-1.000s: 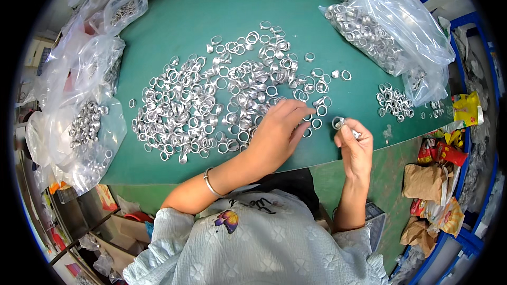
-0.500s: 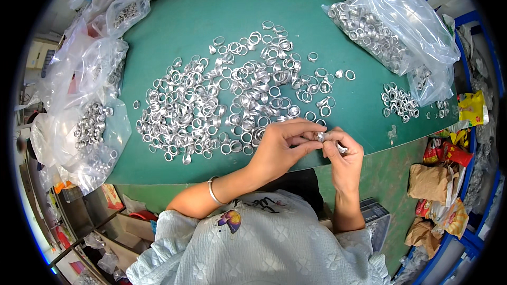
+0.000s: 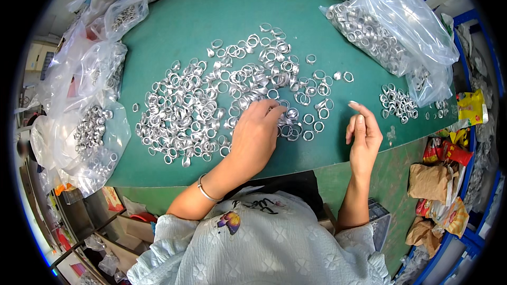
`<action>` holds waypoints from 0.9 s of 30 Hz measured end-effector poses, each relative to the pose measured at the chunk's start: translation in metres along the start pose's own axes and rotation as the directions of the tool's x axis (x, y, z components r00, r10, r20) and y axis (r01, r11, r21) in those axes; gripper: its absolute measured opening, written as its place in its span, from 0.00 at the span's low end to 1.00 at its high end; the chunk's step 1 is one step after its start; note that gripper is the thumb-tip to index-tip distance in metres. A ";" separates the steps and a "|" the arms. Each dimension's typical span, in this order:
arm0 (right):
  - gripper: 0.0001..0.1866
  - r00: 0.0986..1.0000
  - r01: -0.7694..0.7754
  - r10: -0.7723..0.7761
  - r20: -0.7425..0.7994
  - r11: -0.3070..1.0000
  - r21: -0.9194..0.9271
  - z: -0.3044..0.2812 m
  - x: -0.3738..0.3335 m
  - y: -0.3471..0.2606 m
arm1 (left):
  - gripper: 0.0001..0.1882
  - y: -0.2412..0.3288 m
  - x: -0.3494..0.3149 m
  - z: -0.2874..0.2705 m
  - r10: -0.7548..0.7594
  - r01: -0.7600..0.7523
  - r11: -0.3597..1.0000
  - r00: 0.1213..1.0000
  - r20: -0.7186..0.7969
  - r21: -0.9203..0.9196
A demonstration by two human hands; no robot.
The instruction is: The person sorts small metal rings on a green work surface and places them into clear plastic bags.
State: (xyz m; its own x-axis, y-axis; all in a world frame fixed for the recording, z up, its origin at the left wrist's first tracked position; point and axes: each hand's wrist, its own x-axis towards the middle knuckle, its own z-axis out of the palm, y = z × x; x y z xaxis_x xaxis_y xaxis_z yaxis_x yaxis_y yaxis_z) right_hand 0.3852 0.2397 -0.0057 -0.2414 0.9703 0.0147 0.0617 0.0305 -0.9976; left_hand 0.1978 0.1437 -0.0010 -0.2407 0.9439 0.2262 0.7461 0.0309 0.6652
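Note:
A wide heap of silver-coloured metal rings [image 3: 182, 111] is spread over the green tabletop. My left hand [image 3: 256, 134], with a bangle [image 3: 203, 187] on its wrist, reaches into the heap's near right part. Its fingers bend down among the rings, and the fingertips are hidden, so a grip on a ring cannot be made out. To the right of the heap my right hand [image 3: 365, 136] hovers near the table's front edge. Its index finger and thumb stand apart, the other fingers curl loosely, and no ring shows in it. A smaller group of rings [image 3: 397, 103] lies farther right.
Clear plastic bags of rings stand at the left [image 3: 95, 132] and back right [image 3: 380, 37] of the green table [image 3: 243, 0]. A few loose rings [image 3: 347, 77] lie between the heap and the right bag. Brown paper bags [image 3: 430, 181] and snack packets are off the right edge.
My hands have parted from where they met over a ring. The left has gone left into the heap; the right has moved right and slightly up, its fingers now apart.

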 end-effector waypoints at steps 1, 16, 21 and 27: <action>0.13 0.999 0.019 -0.015 0.040 0.994 -0.107 0.001 0.003 -0.002 | 0.14 0.000 0.001 -0.002 0.007 -0.008 0.999 1.000 0.018 0.040; 0.10 0.921 0.383 -0.237 0.309 0.694 -0.609 0.061 0.050 -0.019 | 0.19 -0.042 0.053 -0.005 0.132 -0.152 0.947 0.987 0.090 0.284; 0.08 0.950 0.284 -0.082 0.301 0.626 -0.726 0.073 0.063 -0.021 | 0.19 -0.050 0.037 -0.033 0.026 -0.043 0.956 0.998 0.064 0.292; 0.07 0.914 0.359 -0.024 0.404 0.511 -0.781 0.087 0.070 -0.014 | 0.15 -0.054 0.027 -0.052 -0.001 -0.039 0.953 0.991 0.134 0.301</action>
State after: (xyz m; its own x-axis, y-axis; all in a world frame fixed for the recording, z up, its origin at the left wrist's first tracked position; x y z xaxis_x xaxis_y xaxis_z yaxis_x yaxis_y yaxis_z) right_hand 0.2827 0.2859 0.0039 -0.6139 0.7893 0.0097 0.7014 0.5510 -0.4521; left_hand 0.1190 0.1502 0.0062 -0.1565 0.9794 0.1279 0.9073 0.0914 0.4104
